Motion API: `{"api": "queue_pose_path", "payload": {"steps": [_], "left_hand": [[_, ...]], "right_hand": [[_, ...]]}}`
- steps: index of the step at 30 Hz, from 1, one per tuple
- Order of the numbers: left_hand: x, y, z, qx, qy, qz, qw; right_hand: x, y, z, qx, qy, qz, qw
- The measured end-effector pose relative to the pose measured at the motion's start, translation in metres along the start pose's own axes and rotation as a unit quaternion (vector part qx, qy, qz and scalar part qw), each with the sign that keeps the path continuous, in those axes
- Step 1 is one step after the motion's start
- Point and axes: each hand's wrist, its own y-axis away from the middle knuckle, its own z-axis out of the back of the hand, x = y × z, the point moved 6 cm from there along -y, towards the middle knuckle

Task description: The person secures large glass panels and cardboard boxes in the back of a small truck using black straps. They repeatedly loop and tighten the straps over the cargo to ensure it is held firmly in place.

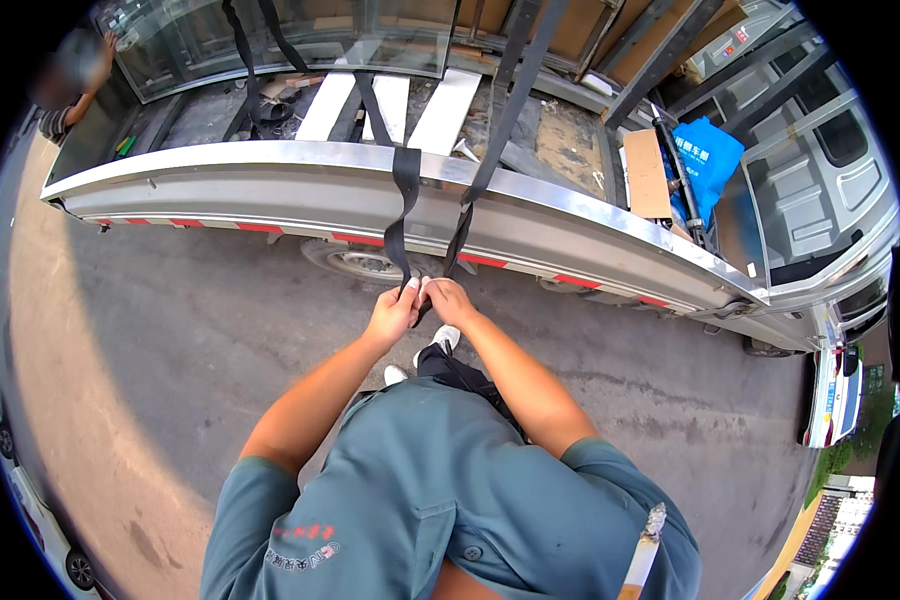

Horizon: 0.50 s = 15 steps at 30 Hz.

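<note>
A black webbing strap [407, 190] hangs over the silver side rail of a flatbed truck [300, 195], and its two lengths come down to my hands. My left hand [394, 313] is closed round the left length. Close beside it, almost touching, my right hand [446, 299] grips the right length, which looks twisted just above the fingers. A short piece of strap shows below the hands. Inside the bed, black straps run up past a large glass pane [290, 50] standing upright at the far side.
White boards [440, 110] lie on the truck bed. A blue bag [708, 160] and a cardboard box [647, 175] sit near the cab. At far left, another person's arm [95, 75] reaches to the glass. A lit cigarette [645, 550] juts up at lower right. Parked cars [830, 398] stand around.
</note>
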Motion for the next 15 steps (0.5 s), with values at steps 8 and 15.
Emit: {"api": "queue_pose_path", "payload": {"steps": [8,15], "left_hand": [[-0.063,0.068,0.079,-0.119,-0.137,-0.102,0.978],[-0.033,0.019,0.065,-0.093,-0.044,-0.074,0.992]], "right_hand": [[0.078,0.037,0.006,0.079,0.086,0.150,0.982],[-0.069,-0.003,0.017,0.106,0.032,-0.164,0.980]]}}
